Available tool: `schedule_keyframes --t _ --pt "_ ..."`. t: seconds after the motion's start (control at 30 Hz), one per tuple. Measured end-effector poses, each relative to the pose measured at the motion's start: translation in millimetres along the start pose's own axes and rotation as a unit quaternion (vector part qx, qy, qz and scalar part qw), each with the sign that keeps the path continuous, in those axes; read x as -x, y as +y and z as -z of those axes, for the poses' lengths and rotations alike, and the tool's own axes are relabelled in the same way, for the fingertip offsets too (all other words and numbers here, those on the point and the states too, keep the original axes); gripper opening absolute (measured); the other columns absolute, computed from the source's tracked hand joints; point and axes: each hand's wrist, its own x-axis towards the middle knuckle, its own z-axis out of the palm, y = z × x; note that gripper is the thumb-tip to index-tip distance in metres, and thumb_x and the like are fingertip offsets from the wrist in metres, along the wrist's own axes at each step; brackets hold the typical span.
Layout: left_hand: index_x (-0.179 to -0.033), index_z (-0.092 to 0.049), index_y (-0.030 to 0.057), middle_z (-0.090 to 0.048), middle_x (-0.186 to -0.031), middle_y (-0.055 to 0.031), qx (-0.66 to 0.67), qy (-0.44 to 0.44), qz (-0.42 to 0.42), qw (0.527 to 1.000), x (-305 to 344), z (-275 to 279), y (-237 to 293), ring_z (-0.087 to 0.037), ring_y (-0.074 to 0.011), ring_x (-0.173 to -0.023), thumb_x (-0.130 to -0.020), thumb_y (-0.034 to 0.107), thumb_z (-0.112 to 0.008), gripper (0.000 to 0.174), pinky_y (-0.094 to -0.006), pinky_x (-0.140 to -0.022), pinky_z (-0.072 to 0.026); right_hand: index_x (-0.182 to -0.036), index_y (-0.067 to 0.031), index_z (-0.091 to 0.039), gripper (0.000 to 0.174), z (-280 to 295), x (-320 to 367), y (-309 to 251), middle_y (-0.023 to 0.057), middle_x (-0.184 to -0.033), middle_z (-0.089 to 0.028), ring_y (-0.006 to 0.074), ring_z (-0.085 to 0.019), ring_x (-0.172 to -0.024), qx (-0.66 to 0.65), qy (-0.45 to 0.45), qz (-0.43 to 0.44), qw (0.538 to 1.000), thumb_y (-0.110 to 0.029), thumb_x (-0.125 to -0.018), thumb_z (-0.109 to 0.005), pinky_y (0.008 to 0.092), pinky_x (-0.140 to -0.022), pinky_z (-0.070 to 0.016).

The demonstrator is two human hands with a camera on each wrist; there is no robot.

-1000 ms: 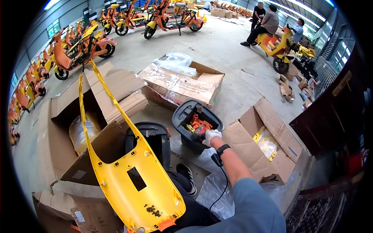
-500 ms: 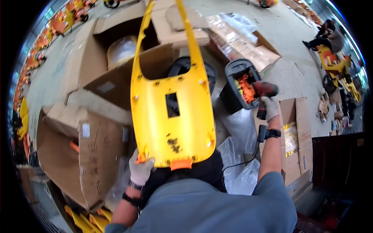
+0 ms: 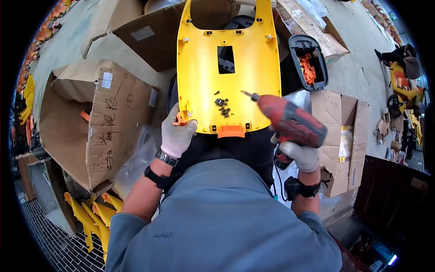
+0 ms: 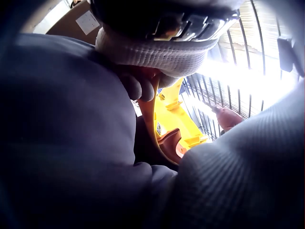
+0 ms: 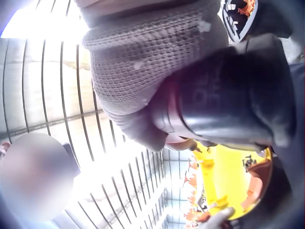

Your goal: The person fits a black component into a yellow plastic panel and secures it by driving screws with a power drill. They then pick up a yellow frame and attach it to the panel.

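The head camera sits above the person's shoulders and looks steeply down. There the yellow panel (image 3: 217, 86) lies at 12 o'clock, the left hand (image 3: 177, 136) is just toward 9 o'clock from the centre, and the right hand (image 3: 302, 156), holding the red drill (image 3: 292, 120), is toward 3 o'clock. Both wrist cameras sit very near, under the gloves, and face up to the roof. The left wrist view has the panel at its centre, the right wrist view at 5 o'clock. All three views share this panel.
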Motion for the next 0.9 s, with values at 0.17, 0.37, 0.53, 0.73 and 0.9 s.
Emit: schedule_keyframes --t 0.17,0.37,0.53,0.73,0.9 --pt "-0.133 -0.060 -0.0031 -0.075 -0.101 -0.0095 -0.126 0.017 -0.045 0.991 13.1 3.8 -15.0 -0.071 -0.0130 -0.082 -0.086 -0.004 -0.066 0.047 -0.0269 -0.073 -0.0564 -0.140 -0.0008 -0.057 0.063 -39.5 -4.3 2.5 0.0095 -0.118 -0.072 0.0155 -0.069 -0.105 0.047 -0.028 -0.083 0.995 0.001 -0.080 -0.078 0.0325 -0.093 -0.0574" --pt "-0.132 -0.061 -0.0041 -0.075 -0.106 -0.0092 -0.144 -0.018 -0.076 0.986 11.2 9.4 5.8 -0.070 -0.0120 -0.093 -0.087 -0.001 -0.072 0.047 -0.0269 -0.082 -0.0561 -0.143 0.0006 -0.055 0.067 -49.8 -15.4 17.7 0.0103 -0.126 -0.070 0.0161 -0.067 -0.113 0.080 0.010 -0.031 0.996 0.000 -0.080 -0.078 0.0331 -0.101 -0.0540" --pt "-0.133 -0.062 0.0004 -0.078 -0.104 -0.0169 -0.169 -0.025 -0.059 0.984 12.6 18.1 20.3 -0.077 -0.0211 -0.098 -0.084 0.011 -0.082 0.054 -0.0317 -0.086 -0.0587 -0.135 -0.0003 -0.062 0.056 -52.3 -22.1 27.4 0.0070 -0.115 -0.073 0.0151 -0.069 -0.100 0.065 0.016 0.005 0.998 0.001 -0.081 -0.077 0.0324 -0.093 -0.0570" --pt "-0.130 -0.064 -0.0055 -0.075 -0.103 -0.0058 -0.118 -0.050 0.012 0.992 12.1 37.2 32.8 -0.066 -0.0089 -0.091 -0.083 0.018 -0.090 0.058 -0.0257 -0.083 -0.0557 -0.128 0.0019 -0.066 0.048 -50.3 -23.3 21.1 0.0088 -0.111 -0.075 0.0159 -0.070 -0.100 0.181 0.012 -0.018 0.983 -0.005 -0.082 -0.079 0.0329 -0.092 -0.0565" --pt "-0.121 -0.066 -0.0042 -0.071 -0.086 -0.0037 -0.008 0.057 0.065 0.996 -4.7 85.0 44.9 -0.059 -0.0062 -0.063 -0.088 0.007 -0.074 0.036 -0.0209 -0.054 -0.0453 -0.123 0.0004 -0.068 0.043 -59.8 -23.8 14.8 0.0067 -0.104 -0.075 0.0135 -0.070 -0.089 0.138 0.036 -0.050 0.989 -0.003 -0.081 -0.077 0.0300 -0.082 -0.0576"
